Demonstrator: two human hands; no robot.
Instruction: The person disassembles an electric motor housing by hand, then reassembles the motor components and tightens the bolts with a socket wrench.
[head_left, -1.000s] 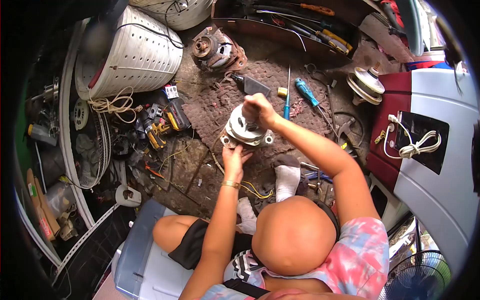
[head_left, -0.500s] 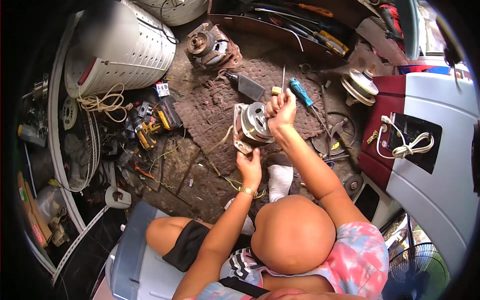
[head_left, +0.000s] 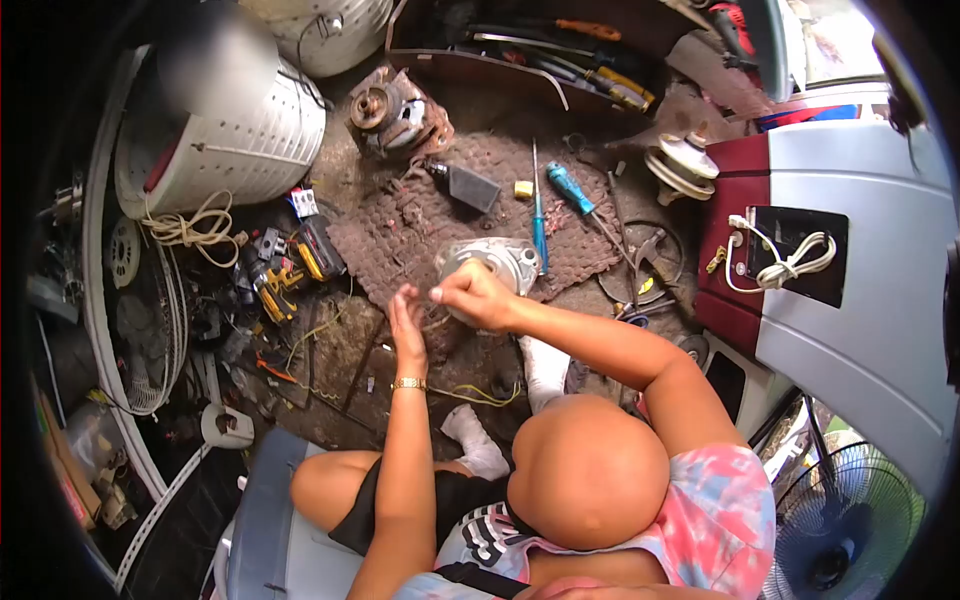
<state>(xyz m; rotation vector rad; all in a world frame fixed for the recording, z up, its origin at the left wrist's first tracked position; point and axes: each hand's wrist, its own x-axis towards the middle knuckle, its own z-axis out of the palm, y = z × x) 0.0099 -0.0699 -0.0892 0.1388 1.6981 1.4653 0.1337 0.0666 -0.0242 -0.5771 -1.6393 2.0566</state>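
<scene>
A round metal motor point(head_left: 519, 262) with a pale flange rests on the brown quilted mat point(head_left: 380, 250). My right hand point(head_left: 478, 296) lies over the motor's near side, its fingers curled; what they hold, if anything, is hidden. My left hand point(head_left: 406, 322) is just left of the motor, fingers extended and apart from it, holding nothing. Beyond the motor are a blue screwdriver point(head_left: 539, 225), a second, thicker blue-handled screwdriver point(head_left: 570, 188), a small yellow piece point(head_left: 523, 188) and a dark bottle point(head_left: 472, 188).
A rusty motor point(head_left: 398, 115) stands at the mat's far edge. White perforated drum point(head_left: 250, 140) at left, with a yellow drill point(head_left: 275, 288) nearby. A tool box point(head_left: 480, 68) lies at the back, a white pulley point(head_left: 685, 165) at right, and a fan point(head_left: 835, 530) at lower right.
The motor has been turned and lowered toward the mat. My left hand has let go of it and moved left. My right hand has moved left and down over it.
</scene>
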